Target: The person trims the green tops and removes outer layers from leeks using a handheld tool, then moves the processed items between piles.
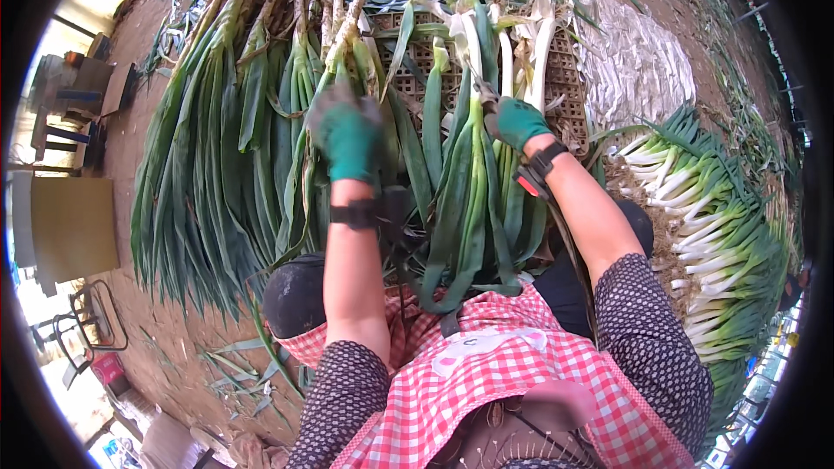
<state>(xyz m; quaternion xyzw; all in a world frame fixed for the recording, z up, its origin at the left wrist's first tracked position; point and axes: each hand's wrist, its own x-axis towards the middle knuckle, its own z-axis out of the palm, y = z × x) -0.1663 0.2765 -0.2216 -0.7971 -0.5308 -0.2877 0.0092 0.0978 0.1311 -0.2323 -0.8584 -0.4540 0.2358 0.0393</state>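
Observation:
Both my hands wear green gloves with dark, soiled fingers. My left hand point(346, 132) is smeared by motion over the unpeeled leeks point(204, 148), whose dry brown root ends point away from me; its fingers cannot be made out. My right hand point(512, 118) is closed on the stalk of a leek point(474, 135) with a white shaft and long green leaves that hang toward my lap. Beside it, peeled white leeks point(542, 48) lie across a brown plastic crate point(569, 95).
At my right, a long curved row of leeks point(695, 234) lies with white ends toward me. A crumpled white sheet point(638, 52) spreads beyond it. Leaf scraps point(248, 369) litter the dirt floor at left, near a tan board point(74, 230) and a metal frame point(91, 321).

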